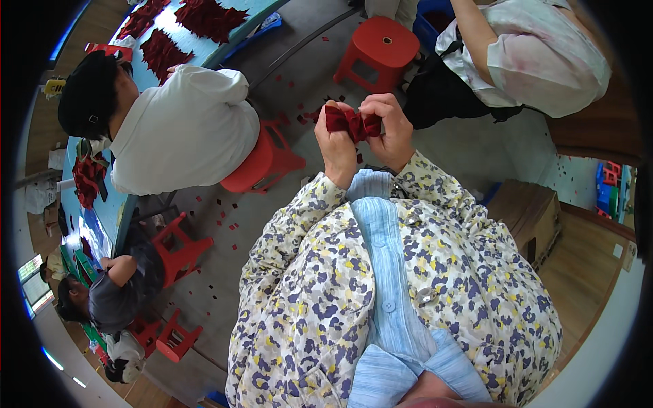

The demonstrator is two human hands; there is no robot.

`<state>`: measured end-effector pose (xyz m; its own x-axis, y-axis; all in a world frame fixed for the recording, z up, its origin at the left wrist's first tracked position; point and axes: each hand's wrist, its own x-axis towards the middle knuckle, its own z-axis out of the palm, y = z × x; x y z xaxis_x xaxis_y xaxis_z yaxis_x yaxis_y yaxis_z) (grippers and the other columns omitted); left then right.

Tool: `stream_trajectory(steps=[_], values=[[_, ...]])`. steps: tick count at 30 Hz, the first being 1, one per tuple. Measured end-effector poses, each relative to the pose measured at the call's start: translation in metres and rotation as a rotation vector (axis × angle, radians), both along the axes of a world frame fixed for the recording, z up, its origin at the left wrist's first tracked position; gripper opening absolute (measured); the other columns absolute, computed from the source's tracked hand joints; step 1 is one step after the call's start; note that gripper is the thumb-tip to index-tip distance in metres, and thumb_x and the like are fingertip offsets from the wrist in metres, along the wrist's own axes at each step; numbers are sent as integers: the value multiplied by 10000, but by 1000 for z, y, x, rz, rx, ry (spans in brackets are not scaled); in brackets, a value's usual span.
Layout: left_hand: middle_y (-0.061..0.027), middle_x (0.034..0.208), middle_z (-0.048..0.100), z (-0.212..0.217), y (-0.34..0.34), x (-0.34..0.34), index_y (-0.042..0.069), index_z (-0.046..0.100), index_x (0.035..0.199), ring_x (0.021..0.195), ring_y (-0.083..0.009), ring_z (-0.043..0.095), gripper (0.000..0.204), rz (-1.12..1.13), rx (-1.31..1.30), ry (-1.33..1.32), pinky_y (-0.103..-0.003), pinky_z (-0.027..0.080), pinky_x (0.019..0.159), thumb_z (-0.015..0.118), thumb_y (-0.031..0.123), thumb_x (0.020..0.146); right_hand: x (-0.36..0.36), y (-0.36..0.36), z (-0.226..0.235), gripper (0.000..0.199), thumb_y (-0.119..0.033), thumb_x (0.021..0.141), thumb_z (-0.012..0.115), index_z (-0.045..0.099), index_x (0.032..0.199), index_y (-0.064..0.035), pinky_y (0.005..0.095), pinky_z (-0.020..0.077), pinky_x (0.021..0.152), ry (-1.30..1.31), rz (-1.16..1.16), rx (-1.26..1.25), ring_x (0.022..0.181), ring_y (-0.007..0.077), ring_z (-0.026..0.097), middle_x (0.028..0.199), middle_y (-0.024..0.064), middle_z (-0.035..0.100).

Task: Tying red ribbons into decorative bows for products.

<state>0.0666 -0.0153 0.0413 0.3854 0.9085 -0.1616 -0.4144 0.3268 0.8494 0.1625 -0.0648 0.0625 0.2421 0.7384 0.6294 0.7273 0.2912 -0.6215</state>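
Between my two raised hands is a dark red velvet bow point(353, 124), gathered at its middle. The fingers of my left hand point(336, 146) are closed round its left end. My right hand point(392, 129) pinches the right end between thumb and bent fingers. I hold it out in front of my chest, above the floor. The fingers cover parts of both ends.
A red stool point(379, 54) stands ahead, near a person in a pale shirt point(544, 58). To the left, a person in white point(187, 129) sits at a blue table point(146, 71) bearing red fabric piles point(163, 54). Cardboard point(527, 214) is at right; red scraps litter the floor.
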Motion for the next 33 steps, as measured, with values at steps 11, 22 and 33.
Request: stream_trajectory(steps=[11,22,33], values=[[-2,694,504,3,-7,2,33,523,787,595,-68,456,146,14,-44,-102,-219,367,511,400,63,860,-10,-2,-10,126,-81,856,558,454,924,-59,261,428,760,501,168,-21,796,140,526,918,96,538],[-11,685,515,4,-6,2,45,538,810,546,-79,461,158,-12,-144,-103,-216,354,439,380,49,813,5,-1,-4,223,-60,755,650,498,918,-69,347,452,657,-61,-64,67,729,254,549,872,94,557],[-13,723,536,-1,-2,7,36,546,845,610,-82,503,175,-15,-40,-75,-220,400,490,386,-28,814,-1,-1,-10,252,109,716,560,459,864,-70,263,452,711,523,62,-74,776,136,517,894,82,523]])
